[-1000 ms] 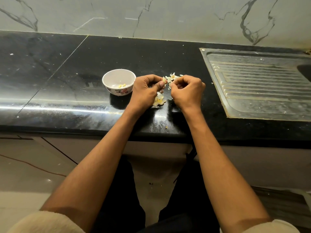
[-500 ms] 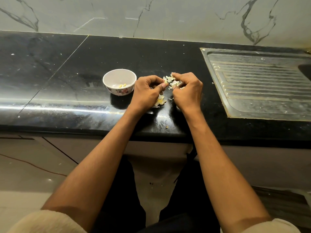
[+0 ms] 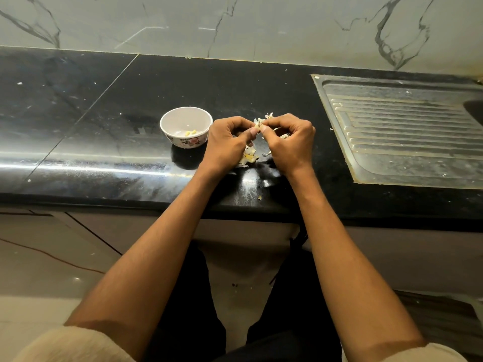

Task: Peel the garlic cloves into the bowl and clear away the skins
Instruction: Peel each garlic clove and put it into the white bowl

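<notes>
bowl [image 3: 186, 126] at 9 o'clock: few peeled cloves [image 3: 190, 132] | both hands' fingers [image 3: 254, 131] pinch one clove [image 3: 259, 123], mid-peel | skins [image 3: 249, 158] uncleared on tabletop [image 3: 104, 100]

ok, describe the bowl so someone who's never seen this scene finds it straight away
On the black countertop, left of the steel drainboard, look just to the left of the person's left hand. The bowl is small, round and white, with a floral print outside and a few peeled yellow cloves inside. It is the only vessel on the counter; everything else nearby is loose garlic skin.
</notes>
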A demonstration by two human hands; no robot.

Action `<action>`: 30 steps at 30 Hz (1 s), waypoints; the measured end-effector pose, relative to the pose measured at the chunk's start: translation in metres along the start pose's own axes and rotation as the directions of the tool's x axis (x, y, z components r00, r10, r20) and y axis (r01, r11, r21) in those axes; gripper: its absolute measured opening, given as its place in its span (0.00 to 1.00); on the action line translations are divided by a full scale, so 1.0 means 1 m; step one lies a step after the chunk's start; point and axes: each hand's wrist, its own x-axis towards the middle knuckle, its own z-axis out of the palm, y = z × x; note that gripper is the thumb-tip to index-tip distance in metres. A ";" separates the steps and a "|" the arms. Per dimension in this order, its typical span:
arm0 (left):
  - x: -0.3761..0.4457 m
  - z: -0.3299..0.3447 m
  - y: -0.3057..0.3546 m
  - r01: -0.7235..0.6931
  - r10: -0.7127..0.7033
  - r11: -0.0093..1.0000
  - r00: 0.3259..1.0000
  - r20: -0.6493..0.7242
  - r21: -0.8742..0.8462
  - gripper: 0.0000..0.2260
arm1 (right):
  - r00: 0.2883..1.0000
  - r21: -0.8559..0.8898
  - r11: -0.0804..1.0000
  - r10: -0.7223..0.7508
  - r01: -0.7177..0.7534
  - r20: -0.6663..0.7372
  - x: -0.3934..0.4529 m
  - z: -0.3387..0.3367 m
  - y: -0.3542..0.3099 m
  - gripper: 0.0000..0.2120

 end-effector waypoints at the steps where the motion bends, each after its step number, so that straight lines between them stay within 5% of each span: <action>1: 0.000 0.000 -0.001 0.002 -0.002 1.000 1.000 -0.004 -0.004 0.04 | 1.000 -0.003 1.000 -0.011 0.011 0.000 0.000 0.000 -0.001 0.02; 30: 0.003 0.001 -0.006 0.007 -0.010 0.998 0.999 -0.047 -0.068 0.04 | 0.998 -0.080 0.995 -0.054 0.057 0.033 -0.001 0.000 0.000 0.01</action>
